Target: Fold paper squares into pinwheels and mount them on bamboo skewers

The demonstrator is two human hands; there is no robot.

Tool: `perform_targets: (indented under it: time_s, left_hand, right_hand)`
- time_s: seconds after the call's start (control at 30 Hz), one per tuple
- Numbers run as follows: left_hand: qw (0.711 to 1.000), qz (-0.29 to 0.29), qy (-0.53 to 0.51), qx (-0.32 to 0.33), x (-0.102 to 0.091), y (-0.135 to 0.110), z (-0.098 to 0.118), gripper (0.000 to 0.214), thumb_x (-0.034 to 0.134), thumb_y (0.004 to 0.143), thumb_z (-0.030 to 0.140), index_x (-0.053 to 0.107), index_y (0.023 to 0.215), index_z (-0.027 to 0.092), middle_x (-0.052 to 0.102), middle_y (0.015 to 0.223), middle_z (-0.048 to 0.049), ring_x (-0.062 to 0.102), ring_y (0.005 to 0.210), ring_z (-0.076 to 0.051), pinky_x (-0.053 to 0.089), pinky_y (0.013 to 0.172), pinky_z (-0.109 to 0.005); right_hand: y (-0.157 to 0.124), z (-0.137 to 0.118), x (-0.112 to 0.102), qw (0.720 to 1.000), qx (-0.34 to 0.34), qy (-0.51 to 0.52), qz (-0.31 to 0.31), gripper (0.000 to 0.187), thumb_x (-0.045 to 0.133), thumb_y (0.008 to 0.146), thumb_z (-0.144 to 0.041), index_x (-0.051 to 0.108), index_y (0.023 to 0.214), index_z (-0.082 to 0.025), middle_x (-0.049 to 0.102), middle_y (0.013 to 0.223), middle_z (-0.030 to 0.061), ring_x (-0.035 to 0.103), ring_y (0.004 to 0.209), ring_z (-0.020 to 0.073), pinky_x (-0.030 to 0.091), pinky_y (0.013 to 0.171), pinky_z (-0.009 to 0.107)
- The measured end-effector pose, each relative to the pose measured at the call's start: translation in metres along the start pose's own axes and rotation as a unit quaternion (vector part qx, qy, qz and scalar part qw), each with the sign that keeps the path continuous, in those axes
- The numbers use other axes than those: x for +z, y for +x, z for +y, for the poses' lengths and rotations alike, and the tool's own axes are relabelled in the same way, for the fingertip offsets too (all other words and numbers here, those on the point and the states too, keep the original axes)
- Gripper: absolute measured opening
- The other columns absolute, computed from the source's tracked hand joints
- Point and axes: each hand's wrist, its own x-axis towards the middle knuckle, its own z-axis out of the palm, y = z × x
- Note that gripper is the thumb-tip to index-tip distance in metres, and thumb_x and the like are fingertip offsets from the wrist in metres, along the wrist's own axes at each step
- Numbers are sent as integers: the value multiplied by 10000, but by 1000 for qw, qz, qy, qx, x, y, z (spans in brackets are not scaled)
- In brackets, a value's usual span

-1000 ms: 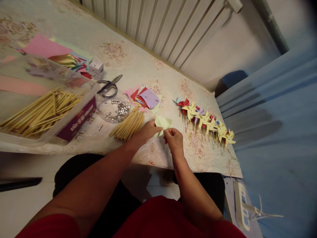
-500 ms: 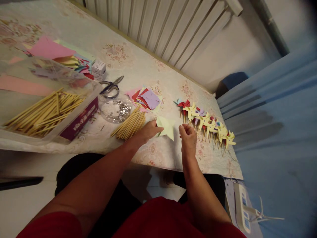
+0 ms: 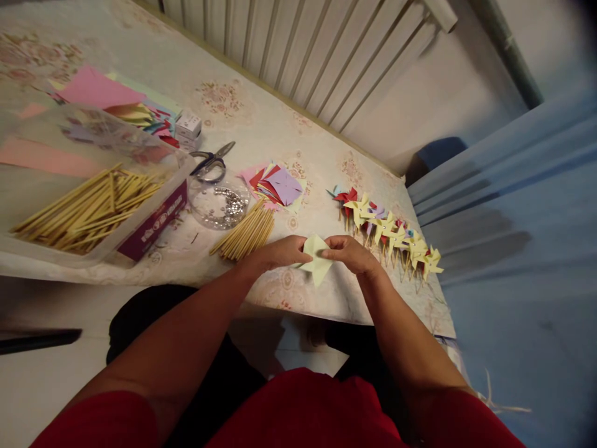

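- Just above the table's near edge, between the bundle of sticks (image 3: 245,233) and the row of pinwheels (image 3: 387,227), a pale yellow-green paper piece (image 3: 318,267) is held between the two hands, one pointed end toward the person.
- The left hand (image 3: 286,251) comes in from the left, its forearm slanting up from the red sleeve (image 3: 109,420); thumb and fingers pinch the paper's left side.
- The right hand (image 3: 351,253) mirrors it, forearm running up and inward, wrist bent toward the left, thumb laid over the paper's right side and fingers curled around behind, so this hand grips it too.
- Both elbows are out wide, and the hands sit close together with only the paper between them.
- Most fingertips are hidden behind the paper or the hands themselves, so their exact placing cannot be told; the folds are also hard to make out.
- The clear plastic box (image 3: 185,171) is cut off at the left edge of the view.
- Pinwheels overlap one another, hiding some of their sticks.
- The small shiny pieces (image 3: 231,205) in the round dish (image 3: 198,211) blur together.
- White cords (image 3: 506,409) show beyond the right arm, partly covered by it.
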Motion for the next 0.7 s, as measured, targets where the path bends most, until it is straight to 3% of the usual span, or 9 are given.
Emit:
perform_targets:
  time_s: [0.13, 0.43, 0.7]
  left_hand:
    - [1000, 9, 8, 6, -1, 0, -1, 262, 603, 566, 135, 726, 795, 164, 674, 696, -14, 561, 618, -146, 398, 548, -210]
    - [997, 22, 79, 12, -3, 3, -8, 223, 587, 571, 125, 711, 751, 164, 659, 655, -6, 533, 558, -133, 364, 512, -215]
    - [996, 83, -31, -33, -4, 0, -7, 144, 706, 598, 205, 660, 717, 140, 640, 669, -24, 590, 660, -162, 434, 594, -241]
  right_hand:
    - [2, 1, 8, 999, 11, -18, -39, 291, 764, 552, -372, 715, 711, -133, 658, 622, -5, 567, 572, 135, 463, 573, 257]
    - [4, 9, 18, 994, -6, -111, -11, 124, 658, 627, -242, 691, 677, -134, 559, 527, -54, 430, 473, 74, 335, 471, 190]
    - [7, 15, 18, 998, -26, -55, 10, 152, 631, 631, -246, 688, 720, -136, 601, 580, -44, 469, 509, 87, 379, 520, 207]
